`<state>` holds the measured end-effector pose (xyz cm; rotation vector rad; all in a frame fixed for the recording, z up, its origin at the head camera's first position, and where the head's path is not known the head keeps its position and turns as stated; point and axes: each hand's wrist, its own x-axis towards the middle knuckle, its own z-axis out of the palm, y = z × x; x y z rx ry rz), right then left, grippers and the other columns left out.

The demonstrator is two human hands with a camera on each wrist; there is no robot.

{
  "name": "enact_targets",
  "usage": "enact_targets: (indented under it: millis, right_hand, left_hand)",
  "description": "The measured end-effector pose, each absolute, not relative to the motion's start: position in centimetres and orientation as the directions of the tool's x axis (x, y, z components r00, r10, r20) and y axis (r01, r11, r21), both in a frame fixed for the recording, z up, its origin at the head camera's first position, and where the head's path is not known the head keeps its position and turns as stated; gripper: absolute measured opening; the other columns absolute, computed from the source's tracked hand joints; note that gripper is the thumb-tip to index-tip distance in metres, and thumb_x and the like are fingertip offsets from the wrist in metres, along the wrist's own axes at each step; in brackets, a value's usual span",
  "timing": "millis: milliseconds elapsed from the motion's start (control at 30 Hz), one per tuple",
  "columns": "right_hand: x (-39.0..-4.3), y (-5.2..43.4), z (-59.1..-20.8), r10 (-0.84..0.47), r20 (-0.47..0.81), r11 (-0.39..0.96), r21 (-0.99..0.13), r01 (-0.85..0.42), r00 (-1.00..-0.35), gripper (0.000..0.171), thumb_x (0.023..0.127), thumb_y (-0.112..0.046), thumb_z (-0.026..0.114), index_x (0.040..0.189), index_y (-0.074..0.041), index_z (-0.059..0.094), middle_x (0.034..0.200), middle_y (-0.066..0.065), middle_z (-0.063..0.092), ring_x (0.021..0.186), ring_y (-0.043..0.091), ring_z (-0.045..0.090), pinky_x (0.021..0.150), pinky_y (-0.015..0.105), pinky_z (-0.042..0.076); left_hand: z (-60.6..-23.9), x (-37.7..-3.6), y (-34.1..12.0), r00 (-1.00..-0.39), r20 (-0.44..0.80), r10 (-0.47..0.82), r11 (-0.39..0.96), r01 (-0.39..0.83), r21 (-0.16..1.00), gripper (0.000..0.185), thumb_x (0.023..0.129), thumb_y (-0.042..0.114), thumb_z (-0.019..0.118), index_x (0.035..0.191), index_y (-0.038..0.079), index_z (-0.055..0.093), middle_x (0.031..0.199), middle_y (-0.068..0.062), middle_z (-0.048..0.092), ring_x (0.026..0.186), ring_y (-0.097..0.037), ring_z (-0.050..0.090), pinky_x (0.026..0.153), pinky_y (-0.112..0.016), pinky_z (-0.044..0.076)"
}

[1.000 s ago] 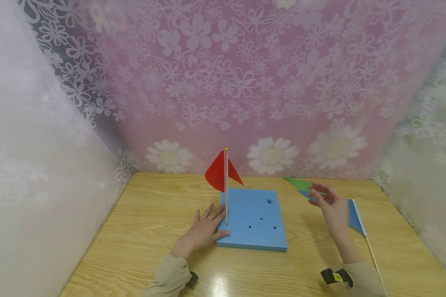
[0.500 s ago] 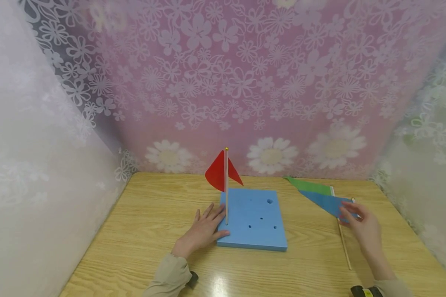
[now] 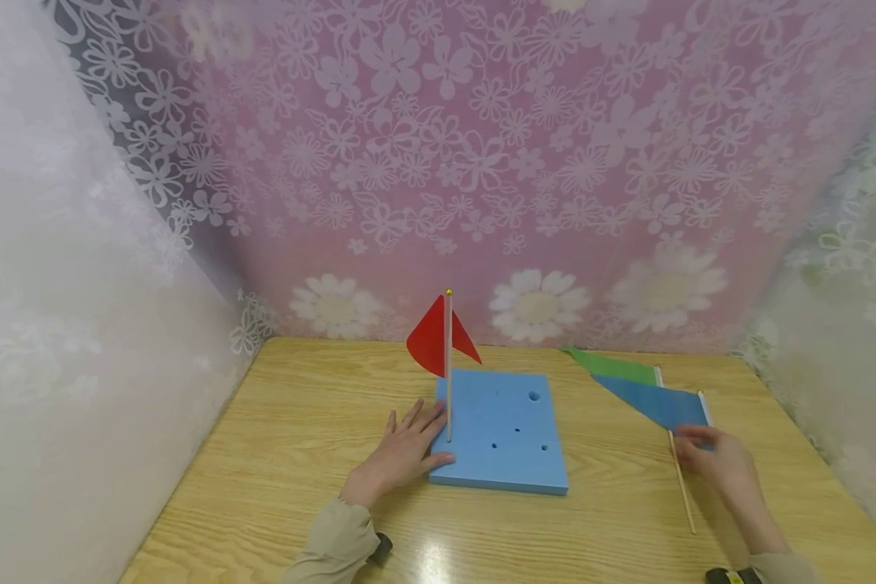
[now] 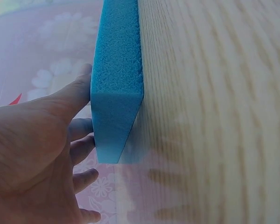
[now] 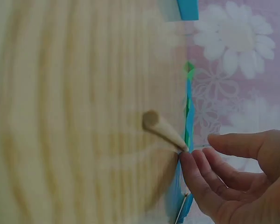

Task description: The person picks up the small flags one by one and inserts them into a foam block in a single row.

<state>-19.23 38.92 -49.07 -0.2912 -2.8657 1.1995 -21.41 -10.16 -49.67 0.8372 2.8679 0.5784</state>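
My left hand [image 3: 401, 454] rests on the left edge of a blue foam board [image 3: 502, 466], fingers spread and thumb over its top face. A red flag [image 3: 429, 339] stands upright in the board beside those fingers. At the right, a blue flag [image 3: 650, 401] lies overlapping a green flag [image 3: 624, 367] on the table. My right hand [image 3: 723, 469] is at the lower edge of the blue flag near its pole, most of which is hidden. In the right wrist view the thumb is apart from the other fingers, and the green flag's stick [image 5: 165, 130] points toward the camera.
Several holes show in the board, including a larger hole [image 3: 534, 397] near its far right corner. A wooden table [image 3: 336, 381] carries everything. Flowered cloth [image 3: 409, 162] rises behind the table's far edge and at both sides.
My right hand has moved right and toward me, from over the flags to the blue flag's lower edge, uncovering the green flag and its stick. The left hand stays on the board.
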Motion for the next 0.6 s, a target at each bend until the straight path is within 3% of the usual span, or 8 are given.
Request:
enact_targets:
  millis: [133, 267, 600]
  right_hand:
    - [-19.6, 39.4, -49.2, 0.154, -0.097, 0.757, -0.628, 0.18, -0.983, 0.05, 0.095, -0.022, 0.071, 0.123, 0.018, 0.059, 0.098, 0.022, 0.073, 0.077, 0.009, 0.065, 0.068, 0.026, 0.05]
    - [-20.1, 39.4, -49.4, 0.103, -0.159, 0.778, -0.602, 0.179, -0.982, 0.051, 0.09, -0.019, 0.075, 0.119, 0.02, 0.059, 0.089, 0.015, 0.073, 0.071, 0.012, 0.066, 0.064, 0.031, 0.053]
    - [-20.4, 38.7, -49.0, 0.059, -0.191, 0.825, -0.544, 0.156, -0.98, 0.039, 0.087, -0.01, 0.072, 0.11, 0.02, 0.062, 0.086, 0.016, 0.072, 0.067, 0.014, 0.067, 0.064, 0.034, 0.055]
  left_hand:
    - [-49.9, -21.5, -10.2, -0.846, 0.011, 0.534, 0.779, 0.497, 0.381, 0.075, 0.099, 0.048, 0.061, 0.159, 0.012, 0.034, 0.167, -0.006, 0.026, 0.155, -0.037, 0.014, 0.117, -0.072, 0.012]
    - [-49.9, -21.5, -10.1, -0.845, 0.017, 0.534, 0.778, 0.499, 0.382, 0.075, 0.099, 0.048, 0.061, 0.159, 0.011, 0.035, 0.167, -0.006, 0.026, 0.155, -0.038, 0.014, 0.117, -0.072, 0.012]
    - [-49.7, -21.4, -10.1, -0.845, 0.011, 0.535, 0.779, 0.498, 0.381, 0.075, 0.1, 0.047, 0.061, 0.16, 0.012, 0.034, 0.167, -0.006, 0.025, 0.155, -0.038, 0.014, 0.116, -0.072, 0.013]
